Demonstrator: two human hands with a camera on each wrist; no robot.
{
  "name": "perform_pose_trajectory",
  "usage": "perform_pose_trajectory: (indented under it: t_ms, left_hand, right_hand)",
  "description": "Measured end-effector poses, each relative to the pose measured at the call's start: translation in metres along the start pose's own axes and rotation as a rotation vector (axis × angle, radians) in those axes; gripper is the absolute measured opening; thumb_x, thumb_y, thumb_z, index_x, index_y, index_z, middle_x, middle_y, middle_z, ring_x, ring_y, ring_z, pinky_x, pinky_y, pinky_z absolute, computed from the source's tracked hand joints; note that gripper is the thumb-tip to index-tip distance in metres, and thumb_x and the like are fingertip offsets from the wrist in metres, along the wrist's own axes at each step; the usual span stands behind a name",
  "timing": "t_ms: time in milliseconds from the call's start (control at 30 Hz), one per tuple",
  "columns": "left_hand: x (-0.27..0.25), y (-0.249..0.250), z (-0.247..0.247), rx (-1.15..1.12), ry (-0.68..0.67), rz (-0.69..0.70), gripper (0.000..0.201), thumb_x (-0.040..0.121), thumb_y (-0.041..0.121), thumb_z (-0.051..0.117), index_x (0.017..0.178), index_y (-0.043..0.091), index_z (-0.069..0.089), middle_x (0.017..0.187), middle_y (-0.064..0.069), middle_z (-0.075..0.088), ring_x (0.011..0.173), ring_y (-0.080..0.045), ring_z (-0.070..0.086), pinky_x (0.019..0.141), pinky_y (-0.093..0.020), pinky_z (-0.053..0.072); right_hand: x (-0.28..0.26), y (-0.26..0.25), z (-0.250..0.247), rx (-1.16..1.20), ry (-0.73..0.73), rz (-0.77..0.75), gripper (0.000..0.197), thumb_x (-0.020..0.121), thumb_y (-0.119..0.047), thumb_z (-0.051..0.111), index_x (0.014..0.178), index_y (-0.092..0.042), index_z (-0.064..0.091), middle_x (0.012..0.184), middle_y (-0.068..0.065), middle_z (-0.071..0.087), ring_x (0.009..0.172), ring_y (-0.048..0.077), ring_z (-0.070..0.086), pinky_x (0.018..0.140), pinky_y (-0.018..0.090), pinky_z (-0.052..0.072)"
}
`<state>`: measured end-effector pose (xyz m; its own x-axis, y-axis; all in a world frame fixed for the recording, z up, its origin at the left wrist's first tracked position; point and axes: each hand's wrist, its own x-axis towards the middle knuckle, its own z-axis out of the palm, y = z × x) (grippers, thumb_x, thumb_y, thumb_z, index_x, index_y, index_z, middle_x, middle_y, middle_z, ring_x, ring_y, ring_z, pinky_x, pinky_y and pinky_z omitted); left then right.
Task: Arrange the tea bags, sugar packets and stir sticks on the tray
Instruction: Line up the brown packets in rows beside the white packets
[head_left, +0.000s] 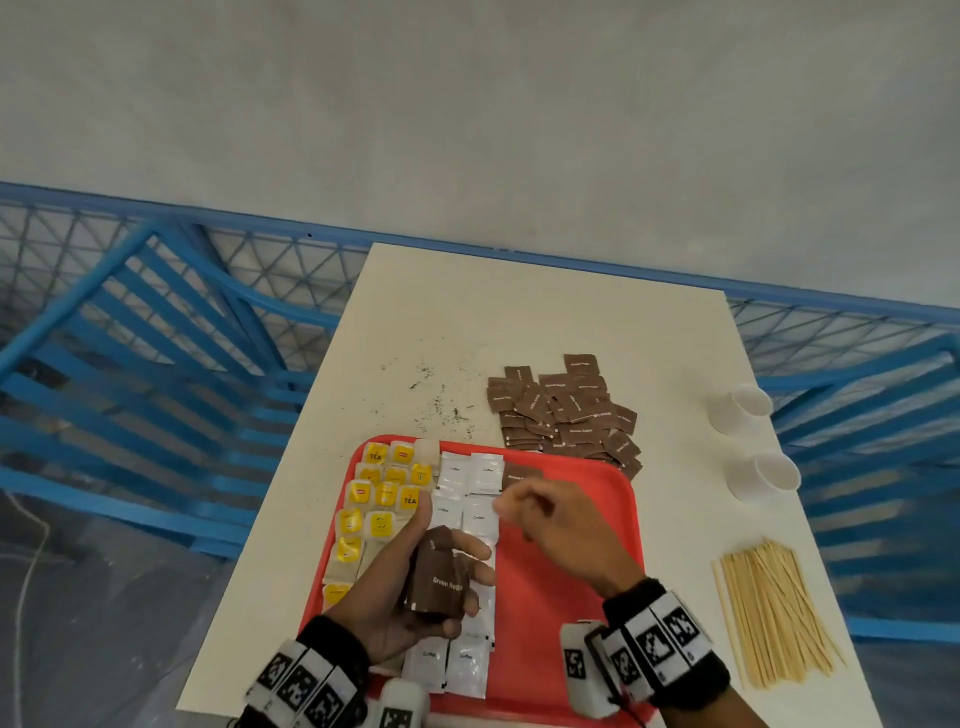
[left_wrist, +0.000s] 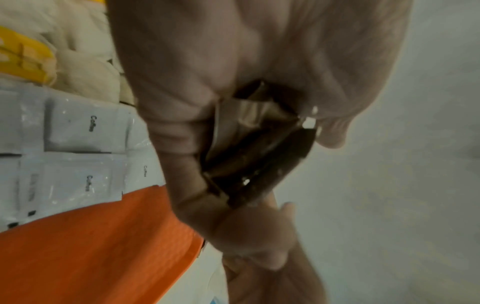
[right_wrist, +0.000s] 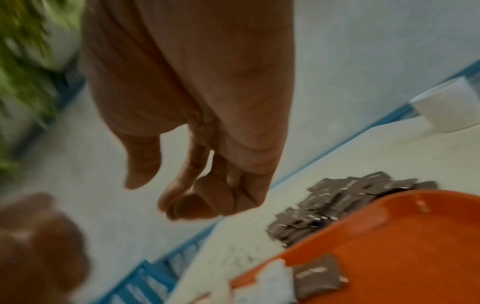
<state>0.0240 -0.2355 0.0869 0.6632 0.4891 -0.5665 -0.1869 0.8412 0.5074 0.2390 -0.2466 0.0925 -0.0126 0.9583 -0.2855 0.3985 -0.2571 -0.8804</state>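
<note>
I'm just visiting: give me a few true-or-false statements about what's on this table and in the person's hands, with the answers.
1. The left hand holds a stack of brown sugar packets. True.
2. The thin wooden stir sticks lie on the red plastic tray. False: they lie on the white table, right of the tray.
3. One brown sugar packet already lies on the tray. True.
4. The right hand grips a white paper cup. False: it holds nothing.
5. Yellow-labelled tea bags fill the tray's left side. True.
</note>
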Motion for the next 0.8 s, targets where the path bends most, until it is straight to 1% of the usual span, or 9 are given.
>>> perform_pose_trajectory:
  t_ms: [67,133,200,333,400,533,633,700,800]
  left_hand:
    - [0.003,-0.004,0.004,0.045,-0.051,-0.038,0.075,0.081,0.070,0.059,0.106,0.000,0.065,0.096,-0.024,0.064,0.061,-0.028,0.060,0.044,-0.025,0.044]
    - [0.004,-0.008,0.007,0.123,-0.132,-0.071,0.072,0.074,0.059,0.079,0.108,-0.002,0.063,0.096,-0.023,0.064,0.060,-0.024,0.058,0.043,-0.024,0.043]
    - [0.004,-0.010,0.011,0.197,-0.201,-0.104,0.061,0.073,0.039,0.087,0.108,-0.004,0.061,0.095,-0.024,0.065,0.059,-0.024,0.059,0.043,-0.023,0.045]
    - [0.003,-0.011,0.020,0.326,-0.213,-0.151,0.043,0.075,0.022,0.085,0.106,-0.001,0.065,0.094,-0.025,0.066,0.057,-0.024,0.061,0.043,-0.025,0.047]
    - [0.002,-0.011,0.019,0.355,-0.182,-0.138,0.040,0.078,0.022,0.081,0.106,-0.002,0.066,0.094,-0.024,0.066,0.058,-0.024,0.060,0.044,-0.025,0.046]
    - [0.002,-0.007,0.020,0.375,-0.015,0.065,0.047,0.082,0.027,0.081,0.109,-0.005,0.061,0.091,-0.023,0.066,0.056,-0.022,0.055,0.046,-0.025,0.043]
    - [0.002,-0.001,0.035,0.519,0.113,0.261,0.027,0.090,0.025,0.069,0.087,-0.001,0.062,0.072,-0.012,0.067,0.048,-0.015,0.051,0.049,-0.026,0.041]
    - [0.003,0.001,0.038,0.601,0.158,0.351,0.025,0.094,0.023,0.065,0.079,0.003,0.061,0.063,-0.009,0.066,0.047,-0.014,0.050,0.050,-0.027,0.040]
    - [0.002,0.004,0.036,0.771,0.129,0.392,0.026,0.093,0.026,0.068,0.074,0.009,0.063,0.065,-0.014,0.066,0.053,-0.017,0.053,0.048,-0.028,0.042]
  right_hand:
    - [-0.015,-0.026,0.003,-0.020,-0.142,-0.040,0.018,0.092,-0.031,0.068,0.097,-0.015,0.074,0.077,-0.018,0.069,0.070,-0.006,0.059,0.068,0.015,0.047]
    - [-0.022,-0.033,0.007,-0.018,-0.186,-0.057,0.015,0.092,-0.026,0.069,0.096,-0.012,0.074,0.065,-0.017,0.066,0.063,0.002,0.061,0.066,0.021,0.049]
    - [-0.028,-0.030,0.010,0.020,-0.205,-0.056,0.012,0.089,-0.020,0.072,0.090,-0.008,0.074,0.059,-0.011,0.066,0.052,0.011,0.060,0.060,0.026,0.050]
    - [-0.037,-0.022,0.002,0.119,-0.058,-0.045,0.009,0.083,-0.017,0.078,0.083,-0.009,0.075,0.070,0.000,0.070,0.061,0.005,0.056,0.063,0.020,0.045]
    - [-0.039,-0.015,-0.006,0.284,0.047,0.016,0.007,0.086,-0.015,0.075,0.082,-0.010,0.073,0.067,-0.006,0.067,0.060,0.003,0.054,0.059,0.016,0.042]
    - [-0.043,-0.007,-0.010,0.495,0.184,0.118,0.011,0.087,-0.019,0.073,0.081,-0.012,0.068,0.061,-0.002,0.062,0.055,0.009,0.052,0.050,0.018,0.039]
    - [-0.048,-0.007,-0.001,0.558,0.226,0.130,0.013,0.086,-0.016,0.074,0.081,-0.009,0.065,0.063,0.005,0.063,0.055,0.011,0.051,0.051,0.018,0.042]
    - [-0.053,-0.010,0.003,0.609,0.214,0.125,0.014,0.084,-0.014,0.076,0.085,-0.007,0.065,0.067,0.007,0.065,0.055,0.012,0.053,0.052,0.017,0.043]
    - [-0.063,-0.024,0.005,0.576,0.119,0.086,0.016,0.084,-0.010,0.075,0.097,-0.002,0.071,0.077,0.005,0.073,0.061,0.007,0.064,0.054,0.013,0.046]
